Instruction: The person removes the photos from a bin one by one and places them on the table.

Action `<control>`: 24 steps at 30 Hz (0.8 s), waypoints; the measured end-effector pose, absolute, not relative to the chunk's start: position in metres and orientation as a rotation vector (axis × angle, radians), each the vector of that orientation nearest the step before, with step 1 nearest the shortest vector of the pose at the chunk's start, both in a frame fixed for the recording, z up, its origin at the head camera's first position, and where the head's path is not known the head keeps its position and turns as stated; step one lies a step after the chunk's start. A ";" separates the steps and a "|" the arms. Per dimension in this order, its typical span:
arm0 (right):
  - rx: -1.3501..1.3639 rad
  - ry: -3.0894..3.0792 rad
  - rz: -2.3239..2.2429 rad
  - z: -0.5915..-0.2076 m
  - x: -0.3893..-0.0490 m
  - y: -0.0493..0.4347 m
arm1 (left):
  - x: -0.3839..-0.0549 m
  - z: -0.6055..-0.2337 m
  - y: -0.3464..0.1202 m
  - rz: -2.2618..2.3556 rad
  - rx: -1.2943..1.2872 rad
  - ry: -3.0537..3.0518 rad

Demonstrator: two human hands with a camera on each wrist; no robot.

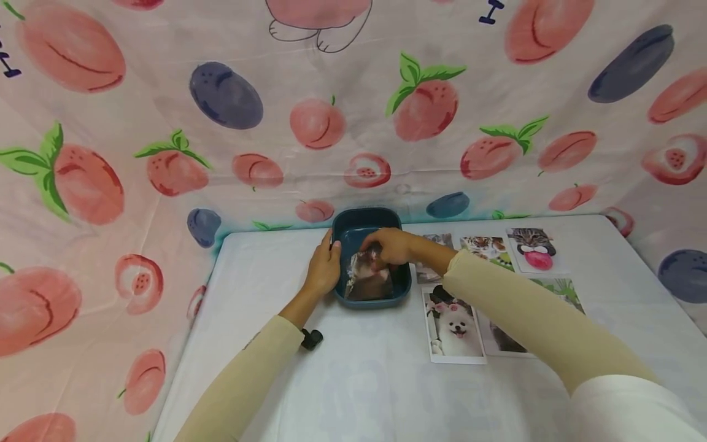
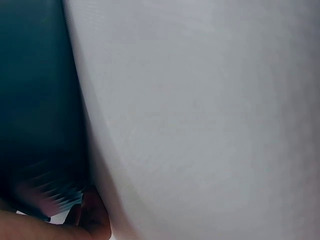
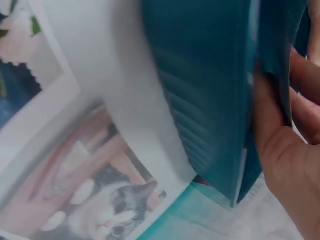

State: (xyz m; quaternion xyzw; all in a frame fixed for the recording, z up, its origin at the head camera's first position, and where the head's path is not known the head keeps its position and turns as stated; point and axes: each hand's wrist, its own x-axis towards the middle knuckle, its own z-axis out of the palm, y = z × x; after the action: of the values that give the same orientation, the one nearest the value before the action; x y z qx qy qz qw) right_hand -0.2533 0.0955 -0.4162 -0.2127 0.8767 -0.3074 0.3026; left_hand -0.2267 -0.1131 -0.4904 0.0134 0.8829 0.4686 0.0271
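A dark teal plastic bin stands near the back edge of the white table. My left hand grips its left wall, with the thumb up at the rim; the left wrist view shows curled fingers against the bin's ribbed side. Reaching in from the right, my right hand pinches a glossy photo card by its upper part. Thumb and fingers stand on either side of the thin card in the right wrist view. The card's lower part lies within the bin, its picture blurred by glare.
Several photo cards lie right of the bin: a white dog, a tiger, and a cat with a pink ball. My right forearm partly covers others. A fruit-print cloth hangs behind the white table.
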 end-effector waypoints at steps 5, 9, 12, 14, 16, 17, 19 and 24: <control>-0.505 2.349 -0.960 -0.423 -0.243 0.100 | -0.227 -0.493 -0.113 1.440 0.047 2.730; -0.462 2.374 -1.091 -0.424 -0.238 0.111 | -0.227 -0.493 -0.113 1.436 0.045 2.728; -0.413 2.383 -1.225 -0.417 -0.237 0.128 | -0.226 -0.493 -0.113 1.446 0.038 2.728; -0.387 2.376 -1.331 -0.407 -0.236 0.145 | -0.227 -0.493 -0.113 1.446 0.037 2.728; -0.356 2.373 -1.442 -0.396 -0.234 0.167 | -0.227 -0.493 -0.113 1.445 0.035 2.723; -0.352 2.384 -1.485 -0.389 -0.231 0.179 | -0.227 -0.493 -0.114 1.446 0.037 2.719; -0.326 2.428 -1.533 -0.377 -0.225 0.208 | -0.227 -0.493 -0.114 1.448 0.038 2.708; -0.263 2.685 -1.466 -0.359 -0.202 0.295 | -0.227 -0.492 -0.112 1.447 0.044 2.698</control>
State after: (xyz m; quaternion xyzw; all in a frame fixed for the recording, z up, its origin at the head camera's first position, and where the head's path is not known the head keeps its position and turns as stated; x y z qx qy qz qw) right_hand -0.2024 0.2945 -0.3587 -0.0855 0.8740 -0.4771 0.0358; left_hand -0.2267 -0.1124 -0.4922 0.0145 0.8804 0.4723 0.0400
